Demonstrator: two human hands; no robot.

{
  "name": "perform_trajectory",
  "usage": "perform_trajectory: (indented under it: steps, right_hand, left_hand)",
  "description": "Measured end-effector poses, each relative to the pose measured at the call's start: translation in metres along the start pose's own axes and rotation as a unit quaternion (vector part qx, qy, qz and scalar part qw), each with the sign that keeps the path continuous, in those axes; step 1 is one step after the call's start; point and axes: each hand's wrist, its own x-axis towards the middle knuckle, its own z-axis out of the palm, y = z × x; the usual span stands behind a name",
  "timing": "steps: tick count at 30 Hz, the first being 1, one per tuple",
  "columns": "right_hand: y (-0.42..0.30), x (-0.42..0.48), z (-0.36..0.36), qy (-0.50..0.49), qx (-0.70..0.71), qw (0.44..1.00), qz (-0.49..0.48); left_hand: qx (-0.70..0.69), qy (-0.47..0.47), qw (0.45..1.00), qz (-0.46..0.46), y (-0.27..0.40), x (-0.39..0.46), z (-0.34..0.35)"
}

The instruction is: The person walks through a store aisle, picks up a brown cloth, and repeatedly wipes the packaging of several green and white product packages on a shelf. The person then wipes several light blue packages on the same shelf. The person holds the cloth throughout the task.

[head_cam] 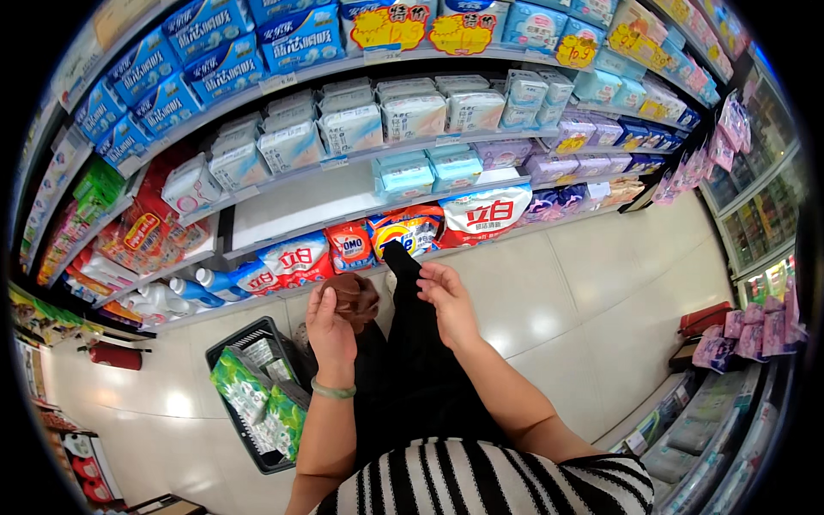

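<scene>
In front of my body, my left hand (331,331) holds a crumpled brown soft item (354,301), apparently fabric, between thumb and fingers. A pale green bangle (333,389) circles that wrist. To the right, my right hand (449,306) is raised with its fingers partly curled. Its fingertips come close to a tapering black shape (404,273) that overlaps the Tide bag (412,228) in the view. Whether they pinch it, I cannot tell. A dark shopping basket (217,386) stands on the floor by my left side, holding green-and-white packs (241,386).
Shelves of packaged pads (412,116) curve across the front. Detergent bags (486,215) line the bottom shelf, with blue-and-white bottles (215,283) further left. A red fire extinguisher (116,356) lies at left. Low shelving (698,425) borders the right, below hanging pink packs (750,331).
</scene>
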Motion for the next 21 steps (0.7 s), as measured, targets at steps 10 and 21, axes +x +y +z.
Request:
perform_trajectory:
  steps: [10,21]
  right_hand:
    - [0.003,0.007,0.031,-0.148,0.396,0.889,0.177]
    - [0.058,0.102,-0.012,-0.082,0.509,0.848,0.125]
  left_hand:
    - [0.528,-0.29,0.789,0.123,-0.011,-0.027,0.051]
    - [0.551,-0.136,0.816,0.112,-0.062,0.112,0.032]
